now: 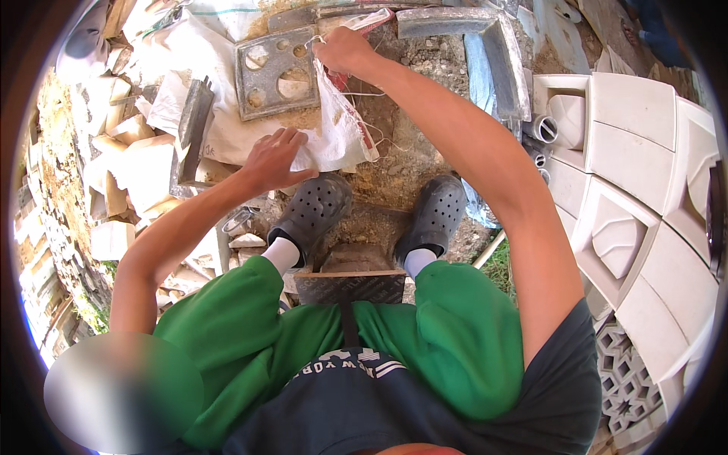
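Note:
My right hand [345, 53] is closed around the upper edge of a white woven sack [336, 125] with a red-striped border and loose white threads. The sack hangs down from that hand toward my shoes. Lower and to the left, my left hand [274, 158] lies palm down at the sack's lower part, its fingers stretched and its thumb apart. Beside the sack, to the left, sits a grey square mould [274, 54] with round holes. White sheeting [220, 136] spreads under and around the mould.
My dark clogs [315, 212] stand on dirt just below the sack. Grey angled frames [504, 64] lie at the far right and a dark bar [195, 125] at left. Pale cast blocks [633, 110] and pipes [541, 129] line the right; broken pieces [136, 174] heap at left.

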Available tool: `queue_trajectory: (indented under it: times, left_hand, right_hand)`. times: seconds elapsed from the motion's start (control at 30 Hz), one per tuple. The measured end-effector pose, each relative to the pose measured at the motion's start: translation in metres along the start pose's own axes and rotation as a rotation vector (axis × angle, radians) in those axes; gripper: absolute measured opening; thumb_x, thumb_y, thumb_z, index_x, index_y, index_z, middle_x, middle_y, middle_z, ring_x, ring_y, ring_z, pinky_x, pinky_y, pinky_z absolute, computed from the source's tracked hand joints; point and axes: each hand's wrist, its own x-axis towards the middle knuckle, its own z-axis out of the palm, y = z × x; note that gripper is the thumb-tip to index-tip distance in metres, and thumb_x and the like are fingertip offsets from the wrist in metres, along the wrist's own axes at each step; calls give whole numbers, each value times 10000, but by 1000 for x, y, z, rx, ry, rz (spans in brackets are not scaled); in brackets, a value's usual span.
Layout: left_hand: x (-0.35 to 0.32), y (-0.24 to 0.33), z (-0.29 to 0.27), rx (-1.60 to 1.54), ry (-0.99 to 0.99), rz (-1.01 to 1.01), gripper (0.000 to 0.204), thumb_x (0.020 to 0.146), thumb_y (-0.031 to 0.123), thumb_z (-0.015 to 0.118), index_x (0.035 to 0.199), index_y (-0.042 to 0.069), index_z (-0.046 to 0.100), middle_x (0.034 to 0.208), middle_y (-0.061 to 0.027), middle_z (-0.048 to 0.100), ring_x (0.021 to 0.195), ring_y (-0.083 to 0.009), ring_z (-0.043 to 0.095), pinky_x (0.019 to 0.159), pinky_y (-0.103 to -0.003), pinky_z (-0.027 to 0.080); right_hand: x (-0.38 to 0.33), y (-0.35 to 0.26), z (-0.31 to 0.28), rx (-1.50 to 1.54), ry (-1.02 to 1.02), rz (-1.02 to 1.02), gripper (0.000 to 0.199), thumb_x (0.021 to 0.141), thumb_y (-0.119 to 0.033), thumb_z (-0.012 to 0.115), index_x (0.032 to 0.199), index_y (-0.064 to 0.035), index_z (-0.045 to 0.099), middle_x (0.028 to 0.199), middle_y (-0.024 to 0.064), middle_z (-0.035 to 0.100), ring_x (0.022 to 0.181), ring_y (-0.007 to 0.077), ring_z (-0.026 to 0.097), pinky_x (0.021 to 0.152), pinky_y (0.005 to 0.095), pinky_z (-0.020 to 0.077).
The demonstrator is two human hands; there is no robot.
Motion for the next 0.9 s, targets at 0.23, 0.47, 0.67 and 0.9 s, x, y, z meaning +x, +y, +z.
queue_trajectory:
  times: [0.23,0.47,0.67,0.9]
  left_hand:
    - [21,-15,11,85,-9,-3,324,788,248,713,1019,50,604,1023,-119,602,975,-329,609,822,-455,496]
    - [49,-65,-50,-202,130,-183,227,770,112,656,984,36,671,994,-148,672,931,-332,647,831,-410,509]
    - [45,-31,-28,-188,9,-63,217,745,104,684,942,22,649,962,-129,660,931,-314,640,811,-426,510]
    - [41,-15,-11,-222,-457,59,343,841,392,682,942,67,642,1010,-118,674,940,-313,647,799,-414,508]
  right_hand:
    - [-33,7,-18,68,-22,86,415,807,-374,581,741,16,708,673,162,686,742,295,701,749,385,546]
    - [-34,24,-25,42,50,136,355,815,-335,572,691,-30,705,660,128,694,688,274,698,709,367,546]
    - [-49,22,-18,-666,193,-122,227,795,-224,595,746,-30,703,746,154,701,685,312,703,572,439,538]
    - [-29,11,55,-1018,484,-528,110,809,-165,598,888,-116,656,869,31,601,899,198,555,747,361,403]
